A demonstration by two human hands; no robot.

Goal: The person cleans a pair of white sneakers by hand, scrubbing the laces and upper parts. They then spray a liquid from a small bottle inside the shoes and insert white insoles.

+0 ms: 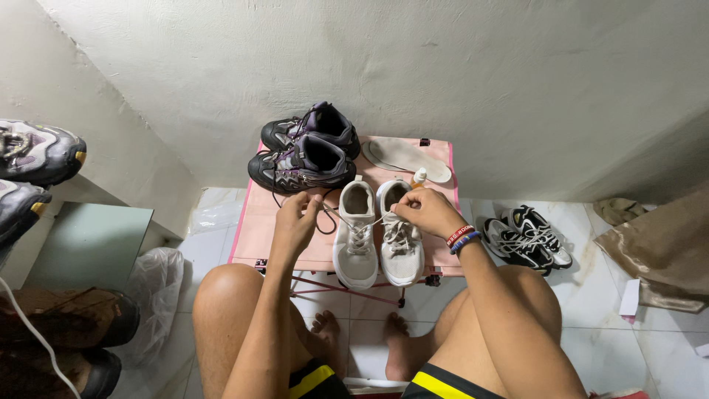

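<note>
Sitting at the near edge of a pink surface (251, 222): one pair of white sneakers (377, 236), two shoes side by side, toes toward the person. All places below are given from this pair.

- Left hand (295, 222): just left of the pair, fingers pinched on one white lace (334, 214) that runs taut to the left shoe.
- Right hand (425, 210): over the right shoe's collar, fingers closed on a lace end; two bands, one red and one blue, on the wrist.
- Dark hiking shoes (306, 151): one pair, two shoes, behind and to the left, on the same surface.
- Insoles (406, 157): two, pale, overlapping, behind and to the right.
- Small bottle (419, 177): one, orange-capped, just behind the right shoe.
- Black-and-white trainers (528, 238): one pair, on the tiled floor to the right.
- Further shoes at far left: two grey, partly cut off; two dark ones lower down, blurred.
- Bare feet: two, below the surface.
</note>
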